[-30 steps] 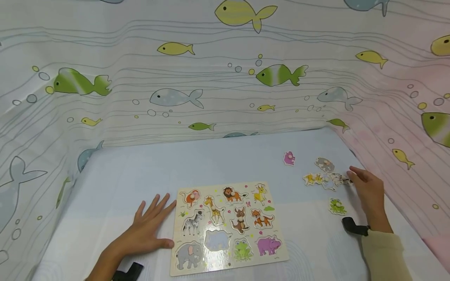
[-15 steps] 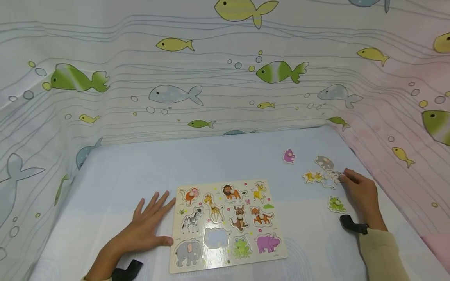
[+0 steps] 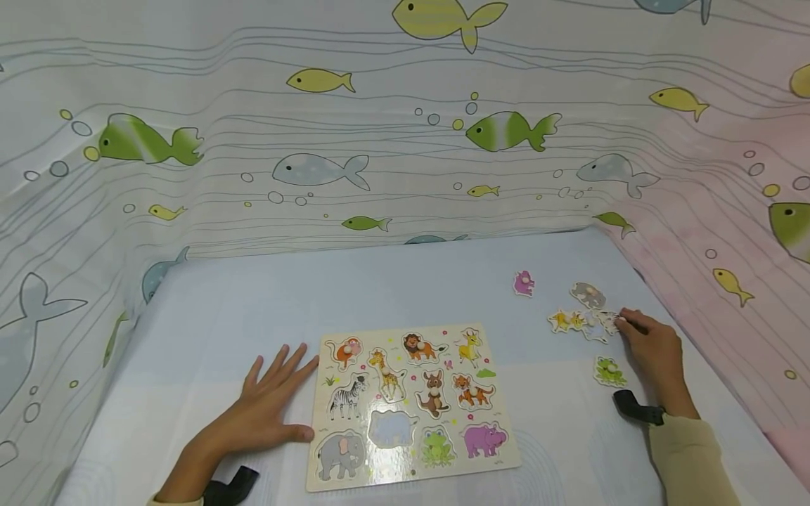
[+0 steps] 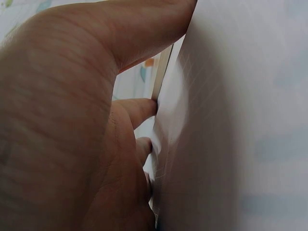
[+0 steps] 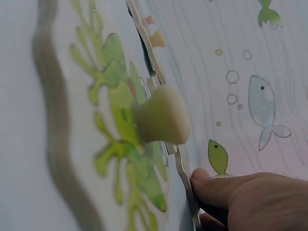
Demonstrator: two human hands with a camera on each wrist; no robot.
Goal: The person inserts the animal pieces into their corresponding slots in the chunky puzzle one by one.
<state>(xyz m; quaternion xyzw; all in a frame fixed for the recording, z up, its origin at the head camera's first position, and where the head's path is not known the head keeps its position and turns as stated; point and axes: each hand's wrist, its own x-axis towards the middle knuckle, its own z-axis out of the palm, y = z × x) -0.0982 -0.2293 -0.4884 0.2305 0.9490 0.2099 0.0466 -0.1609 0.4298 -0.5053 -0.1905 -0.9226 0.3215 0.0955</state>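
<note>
My left hand (image 3: pixel 268 411) lies with fingers spread on the table, its thumb and index fingertip at the left edge of a wooden animal puzzle board (image 3: pixel 392 469). In the left wrist view the left hand (image 4: pixel 96 120) is seen from the side, close to the surface. My right hand (image 3: pixel 653 355) pinches the right end of a zebra puzzle piece (image 3: pixel 608 321), which it partly covers. A pale blue piece (image 3: pixel 595 332) lies against the zebra. Thumb and a finger of the right hand (image 5: pixel 260 199) meet at a piece's edge in the right wrist view.
Near the right hand lie a frog piece (image 3: pixel 609 372) with a knob (image 5: pixel 163 115), a grey elephant piece (image 3: pixel 588 294) and orange-yellow pieces (image 3: pixel 566 321). A purple piece (image 3: pixel 524 283) lies farther left. A fish-patterned curtain (image 3: pixel 392 154) stands behind the table.
My right hand has moved slightly left, onto the zebra piece's right end, which it now covers more. The left hand has stayed beside the board.
</note>
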